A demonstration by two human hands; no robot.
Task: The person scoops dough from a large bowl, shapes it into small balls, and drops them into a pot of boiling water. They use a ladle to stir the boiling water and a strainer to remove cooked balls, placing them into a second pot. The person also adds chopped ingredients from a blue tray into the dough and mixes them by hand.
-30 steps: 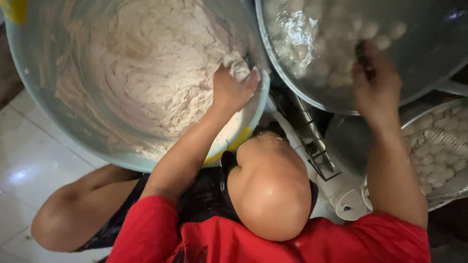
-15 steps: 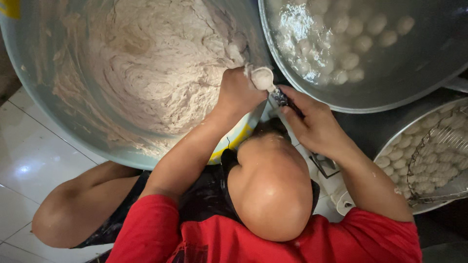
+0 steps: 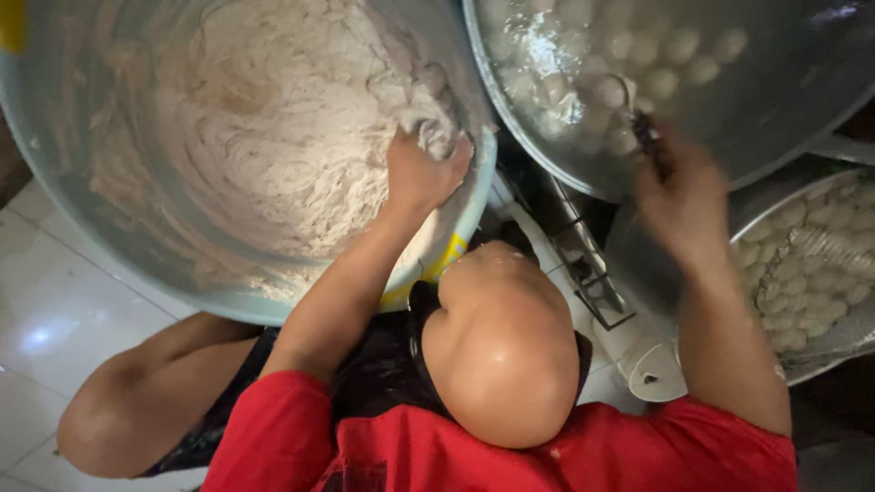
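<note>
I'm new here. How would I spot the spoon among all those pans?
Find the big metal pot of water at upper right, with pale balls floating in it. The right hand reaches over its near rim; the spoon pokes from its fingers, the only thin metal loop there.

Glossy white floor tiles (image 3: 55,319) reflect a soft light.

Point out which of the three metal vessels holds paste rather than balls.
The big basin at the left hand: only it holds pale paste.
</note>
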